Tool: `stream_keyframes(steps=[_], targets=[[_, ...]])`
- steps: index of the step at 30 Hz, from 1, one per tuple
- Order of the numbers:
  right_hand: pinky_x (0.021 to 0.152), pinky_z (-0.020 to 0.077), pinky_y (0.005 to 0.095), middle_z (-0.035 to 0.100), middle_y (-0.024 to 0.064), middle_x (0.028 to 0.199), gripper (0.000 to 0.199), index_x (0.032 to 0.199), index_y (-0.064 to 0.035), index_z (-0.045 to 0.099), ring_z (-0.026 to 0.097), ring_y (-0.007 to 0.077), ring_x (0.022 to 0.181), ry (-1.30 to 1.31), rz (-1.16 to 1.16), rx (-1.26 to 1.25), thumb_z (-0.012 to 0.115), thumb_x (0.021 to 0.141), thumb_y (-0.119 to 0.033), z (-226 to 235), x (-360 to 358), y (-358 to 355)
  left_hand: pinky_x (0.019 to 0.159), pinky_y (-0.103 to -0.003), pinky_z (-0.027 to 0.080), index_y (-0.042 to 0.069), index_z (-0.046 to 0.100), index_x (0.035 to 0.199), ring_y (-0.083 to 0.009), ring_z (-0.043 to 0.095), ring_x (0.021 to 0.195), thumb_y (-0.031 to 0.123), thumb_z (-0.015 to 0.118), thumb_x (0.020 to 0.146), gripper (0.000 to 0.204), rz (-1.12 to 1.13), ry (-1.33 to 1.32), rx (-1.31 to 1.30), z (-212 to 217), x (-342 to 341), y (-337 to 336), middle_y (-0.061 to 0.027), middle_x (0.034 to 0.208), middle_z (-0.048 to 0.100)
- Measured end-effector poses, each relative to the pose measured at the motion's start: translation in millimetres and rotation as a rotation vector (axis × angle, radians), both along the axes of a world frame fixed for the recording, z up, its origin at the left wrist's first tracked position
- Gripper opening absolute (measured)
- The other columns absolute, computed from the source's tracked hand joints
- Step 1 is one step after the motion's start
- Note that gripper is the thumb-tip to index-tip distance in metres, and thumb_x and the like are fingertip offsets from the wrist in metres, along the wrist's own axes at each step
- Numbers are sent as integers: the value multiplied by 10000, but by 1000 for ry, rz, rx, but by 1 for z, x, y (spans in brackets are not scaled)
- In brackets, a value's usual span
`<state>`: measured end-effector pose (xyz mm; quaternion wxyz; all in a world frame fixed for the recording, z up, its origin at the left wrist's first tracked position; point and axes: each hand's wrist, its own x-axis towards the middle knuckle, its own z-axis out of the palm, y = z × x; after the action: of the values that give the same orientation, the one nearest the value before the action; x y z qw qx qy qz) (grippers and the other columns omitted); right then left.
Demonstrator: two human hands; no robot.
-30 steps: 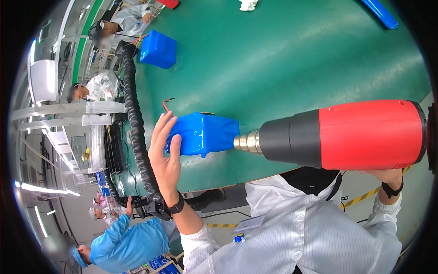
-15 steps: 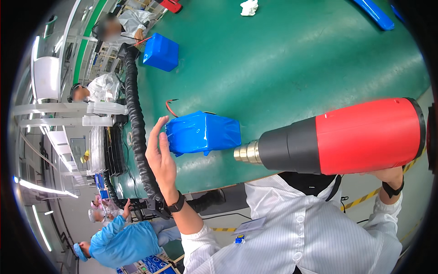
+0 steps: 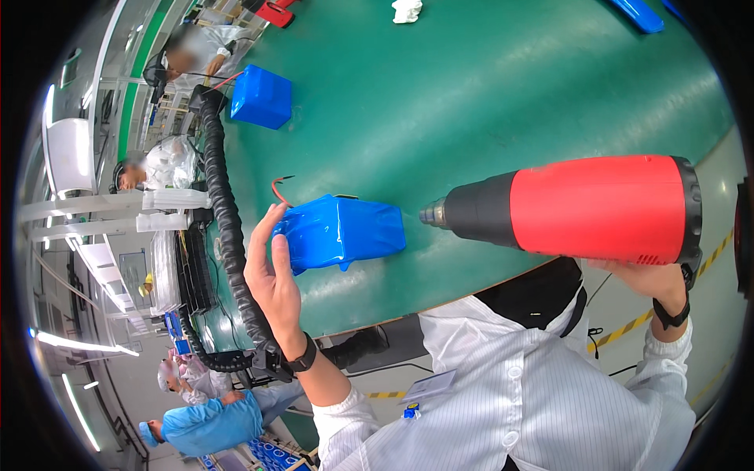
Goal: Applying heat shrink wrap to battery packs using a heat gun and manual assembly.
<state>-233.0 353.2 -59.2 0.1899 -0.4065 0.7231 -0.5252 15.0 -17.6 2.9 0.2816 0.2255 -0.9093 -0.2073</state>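
Observation:
A battery pack in glossy blue shrink wrap [image 3: 344, 231], its film wrinkled, lies on the green table before me. A red lead curls up from its far left corner. My left hand [image 3: 272, 271] is at the pack's left end, fingers stretched out and thumb apart, seemingly touching the wrap without gripping round it. My right hand [image 3: 648, 281] is closed under a red and black heat gun [image 3: 597, 208], whose body hides the handle and most of my fingers. The gun's metal nozzle points left at the pack's right end, a short gap away.
Another blue pack with leads [image 3: 262, 97] stands at the far left of the green table [image 3: 487, 102]. A black corrugated hose [image 3: 228, 212] runs along the left edge. White crumpled material [image 3: 406, 10] and a blue piece [image 3: 638, 14] lie far off. Co-workers are to the left.
The heat gun has moved up and slightly right, so the gap between nozzle and pack is wider. My left hand stays at the pack's left end. The whole view has shifted a little.

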Motion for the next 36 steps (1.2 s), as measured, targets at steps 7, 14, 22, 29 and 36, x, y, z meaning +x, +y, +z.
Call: stream_keyframes(steps=[7,14,22,29,36], targets=[[763,574,300,765,49,959,242,1012,-19,758,721,160,873,-248,-14,57,850,798,-82,-6,-8,1,1070,-341,415,-11,627,1306,-217,592,1236,167,492,1052,339,-61,-67,-43,1,-8,6,-138,1313,654],[829,571,314,741,91,1105,332,1133,32,701,707,203,963,-964,-22,-2,817,845,-86,6,7,3,970,-300,450,13,635,1305,-163,615,1105,171,471,1056,338,14,-107,-52,-2,-9,2,-95,1282,672],[1067,505,468,532,220,1417,412,1384,77,458,570,342,1261,-509,268,-49,564,996,-15,-36,4,27,1049,-362,431,2,630,1302,-250,599,1237,162,488,1053,328,3,-130,-1,1,-12,3,-143,1302,660],[1089,491,485,514,217,1440,453,1417,84,418,552,356,1285,-784,247,-265,553,988,27,-40,4,27,1048,-366,432,-4,625,1301,-254,602,1227,159,486,1052,329,-3,-117,4,-1,-11,2,-144,1293,661],[841,572,312,739,100,1110,302,1133,37,700,707,207,979,-727,-141,-190,791,866,-72,-27,21,6,1053,-371,431,-8,623,1299,-265,603,1228,145,484,1049,324,-14,-126,-14,-2,-10,2,-150,1296,659]])
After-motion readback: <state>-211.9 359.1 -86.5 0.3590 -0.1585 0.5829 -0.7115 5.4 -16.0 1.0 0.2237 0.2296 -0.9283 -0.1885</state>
